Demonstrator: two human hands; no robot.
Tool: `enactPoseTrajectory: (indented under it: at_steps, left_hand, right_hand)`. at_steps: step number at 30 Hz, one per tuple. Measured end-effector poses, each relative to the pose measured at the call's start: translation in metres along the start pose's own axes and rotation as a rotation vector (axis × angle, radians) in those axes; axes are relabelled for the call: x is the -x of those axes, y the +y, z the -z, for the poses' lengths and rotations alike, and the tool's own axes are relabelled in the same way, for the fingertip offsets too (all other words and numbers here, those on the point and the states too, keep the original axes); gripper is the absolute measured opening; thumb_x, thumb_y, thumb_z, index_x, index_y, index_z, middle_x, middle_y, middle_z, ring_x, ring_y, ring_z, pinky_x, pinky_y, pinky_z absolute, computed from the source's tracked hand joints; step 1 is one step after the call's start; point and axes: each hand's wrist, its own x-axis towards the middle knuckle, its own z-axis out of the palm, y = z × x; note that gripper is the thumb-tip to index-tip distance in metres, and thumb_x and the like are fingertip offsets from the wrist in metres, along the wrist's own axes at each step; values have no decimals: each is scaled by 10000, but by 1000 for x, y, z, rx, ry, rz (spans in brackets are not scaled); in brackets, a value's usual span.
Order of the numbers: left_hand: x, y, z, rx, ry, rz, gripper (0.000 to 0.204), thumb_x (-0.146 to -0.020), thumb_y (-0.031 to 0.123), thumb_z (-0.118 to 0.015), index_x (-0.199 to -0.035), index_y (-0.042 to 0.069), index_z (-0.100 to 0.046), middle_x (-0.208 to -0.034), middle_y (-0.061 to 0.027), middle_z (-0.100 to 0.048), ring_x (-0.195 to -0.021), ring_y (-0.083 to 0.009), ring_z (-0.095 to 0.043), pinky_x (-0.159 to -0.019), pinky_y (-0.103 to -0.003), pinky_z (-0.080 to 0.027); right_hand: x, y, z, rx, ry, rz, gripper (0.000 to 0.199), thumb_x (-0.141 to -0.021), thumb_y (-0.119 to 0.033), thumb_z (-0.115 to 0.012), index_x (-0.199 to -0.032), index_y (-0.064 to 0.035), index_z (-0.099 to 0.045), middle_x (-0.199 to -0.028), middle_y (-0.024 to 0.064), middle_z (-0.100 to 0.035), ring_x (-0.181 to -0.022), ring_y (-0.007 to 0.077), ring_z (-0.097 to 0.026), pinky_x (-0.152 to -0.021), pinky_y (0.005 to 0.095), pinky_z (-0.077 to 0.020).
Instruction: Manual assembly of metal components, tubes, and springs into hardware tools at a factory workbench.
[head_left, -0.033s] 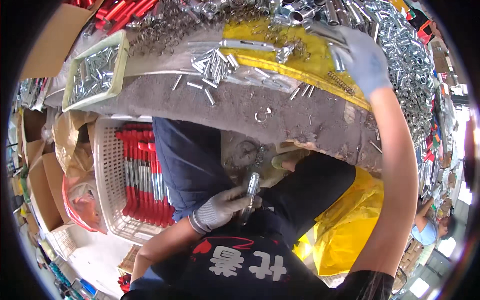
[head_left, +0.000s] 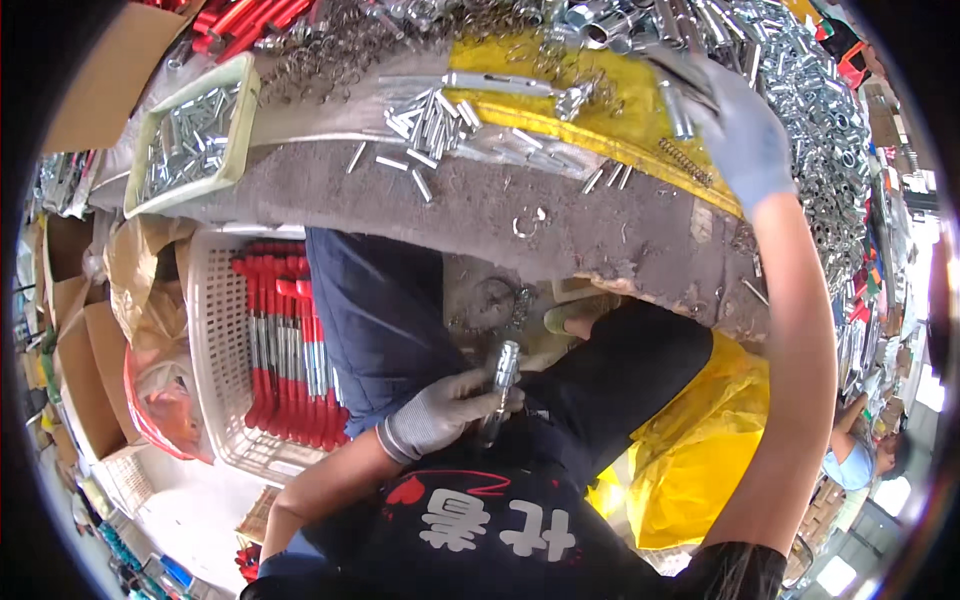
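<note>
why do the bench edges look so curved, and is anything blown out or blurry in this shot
Head view: fisheye lens bends the workbench edge into an arc, with a black ring at the rim; daylight blows out the lower right corner; the right hand looks slightly smeared, while the left hand and its metal tube stay fairly sharp.

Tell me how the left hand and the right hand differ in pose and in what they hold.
The left hand sits low by the lap, gripping a silver metal tube; the right hand reaches up over the workbench toward the loose metal parts. The left arm is bent close, the right stretched out. Both wear light work gloves.
</note>
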Motion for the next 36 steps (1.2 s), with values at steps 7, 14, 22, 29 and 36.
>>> enactPoseTrajectory:
  at_steps: [7,14,22,29,36]
  left_hand:
    - [-1,-1,-4,-97,36,-185,381,-861,139,-673,-1176,0,-510,-1013,-48,-623,-937,-126,-597,-886,-289,-470]
    - [2,-14,-17,-197,158,-148,367,-780,56,-736,-1079,6,-529,-932,-28,-615,-853,-107,-592,-804,-259,-490]
    - [11,-8,-39,-747,384,-214,449,-651,194,-847,-949,1,-572,-770,-23,-598,-721,-82,-549,-653,-262,-474]
    - [25,21,-16,-1154,285,-503,813,-787,371,-730,-1373,-43,-350,-1237,-264,-524,-1195,-360,-505,-1004,-369,-401]
    - [-7,43,4,-707,57,-396,497,-977,370,-468,-1242,-46,-533,-1036,-106,-667,-985,-168,-612,-887,-288,-462]
  right_hand:
    - [119,-31,77,-704,-258,-194,453,-789,5,-557,-1241,12,-526,-1212,124,-578,-1123,198,-561,-988,302,-396]
    - [157,-68,47,-1449,-215,-523,304,-840,-189,-604,-1068,6,-562,-913,71,-654,-614,38,-525,-473,156,-347]
    - [151,-126,-6,-1207,-667,-277,488,-815,-471,-687,-888,4,-600,-743,81,-651,-640,107,-619,-579,258,-499]
    - [213,-157,-56,-1253,-860,-369,398,-805,-349,-705,-976,5,-647,-853,134,-692,-809,222,-673,-760,343,-504]
    - [135,-138,8,-637,-868,189,311,-847,-378,-605,-911,-77,-654,-820,136,-644,-783,320,-635,-681,395,-485]
